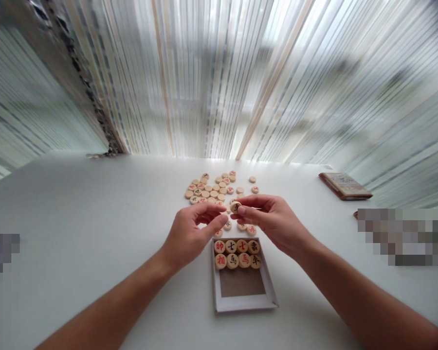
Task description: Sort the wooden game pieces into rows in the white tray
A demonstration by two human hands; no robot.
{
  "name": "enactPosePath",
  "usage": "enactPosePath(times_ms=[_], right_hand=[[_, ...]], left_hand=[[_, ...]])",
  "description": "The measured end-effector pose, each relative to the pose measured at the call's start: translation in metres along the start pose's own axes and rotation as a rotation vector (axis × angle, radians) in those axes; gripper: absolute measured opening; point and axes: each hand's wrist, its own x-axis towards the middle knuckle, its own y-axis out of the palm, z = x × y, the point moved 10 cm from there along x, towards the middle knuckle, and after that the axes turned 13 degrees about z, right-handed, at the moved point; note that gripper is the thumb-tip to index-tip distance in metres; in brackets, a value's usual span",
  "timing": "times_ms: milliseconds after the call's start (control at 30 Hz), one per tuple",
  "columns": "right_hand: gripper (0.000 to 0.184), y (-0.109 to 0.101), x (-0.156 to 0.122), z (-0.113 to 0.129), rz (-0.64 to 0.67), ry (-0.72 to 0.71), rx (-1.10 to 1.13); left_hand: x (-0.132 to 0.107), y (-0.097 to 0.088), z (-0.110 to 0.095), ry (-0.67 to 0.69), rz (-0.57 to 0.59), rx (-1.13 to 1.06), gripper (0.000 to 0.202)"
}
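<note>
Between the thumb and fingers of my right hand (272,216) is a round wooden Chinese chess piece (235,207) with a black character, its face turned toward me. My left hand (193,231) hovers just left of it, thumb and fingers apart with nothing between them. Below both hands lies a shallow white box (246,304) with a brown bottom. Two rows of Chinese chess pieces (232,261), red and black, lie face up in its far half. Beyond my hands many loose pieces (207,194) are spread on the white table, some partly hidden by my fingers.
At the right of the white table (95,233) lies a flat brown-edged box (345,186), with a blurred-out patch (401,236) nearer me. String curtains (204,78) hang along the table's far edge. Another blurred patch (0,255) is at the left edge.
</note>
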Motion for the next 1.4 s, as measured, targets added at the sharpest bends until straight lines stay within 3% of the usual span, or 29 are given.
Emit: enactPosePath(times_ms=[133,433,567,700,867,1000,1233,1400], right_hand=[[0.034,0.014,-0.015,-0.018,-0.022,0.060,0.206],[0.031,0.018,-0.038,-0.026,0.014,0.039,0.269],[0.026,0.020,-0.039,-0.014,0.019,-0.047,0.277],[0.023,0.020,-0.038,-0.004,0.001,-0.104,0.226],[0.024,0.021,-0.038,0.001,-0.013,-0.139,0.174],[0.023,0.023,-0.039,-0.002,0.003,-0.118,0.192],[0.026,0.026,-0.038,-0.022,0.048,0.030,0.321],[0.044,0.025,-0.040,-0.029,0.053,0.076,0.303]], left_hand=[[-0.001,0.012,0.002,-0.027,0.054,-0.200,0.019],[-0.009,0.032,0.010,-0.132,0.085,-0.341,0.012],[-0.015,0.033,0.003,-0.141,0.028,-0.263,0.010],[-0.017,0.026,-0.010,-0.055,-0.039,-0.096,0.006],[-0.019,0.026,-0.027,0.073,-0.035,0.103,0.009],[-0.018,0.028,-0.032,0.090,-0.031,0.143,0.007],[-0.016,0.034,-0.003,-0.110,-0.004,-0.298,0.014],[-0.013,0.030,-0.005,-0.102,-0.029,-0.273,0.009]])
